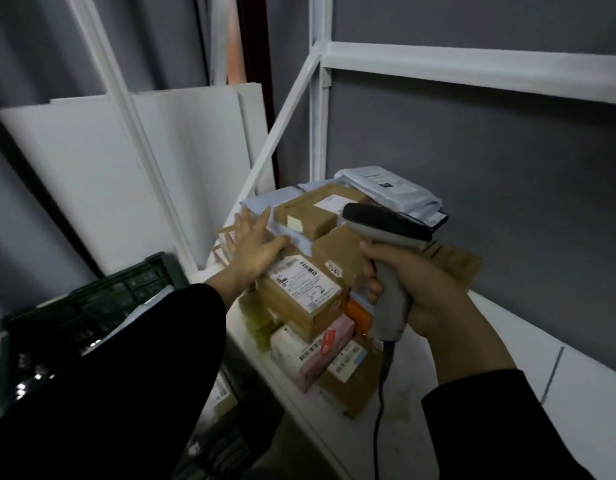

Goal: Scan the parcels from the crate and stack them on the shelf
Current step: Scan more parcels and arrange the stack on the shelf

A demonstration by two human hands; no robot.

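Note:
A heap of parcels lies on the white shelf [420, 420]: brown cardboard boxes [304, 292], a pink box [320, 355] at the front, and grey plastic mailers [393, 185] at the back. My left hand [254, 244] rests with straight fingers against the left side of the heap, touching a brown box with a pale mailer wrapped at its edge. My right hand [420, 292] grips the handle of a grey barcode scanner [386, 237], whose head points toward the heap. The scanner's cable hangs down to the shelf.
A dark green plastic crate [92, 306] stands low on the left, partly hidden by my left sleeve. White boards [92, 161] lean against the grey wall behind the shelf's white metal frame [317, 98]. Bare shelf surface lies to the right of the heap.

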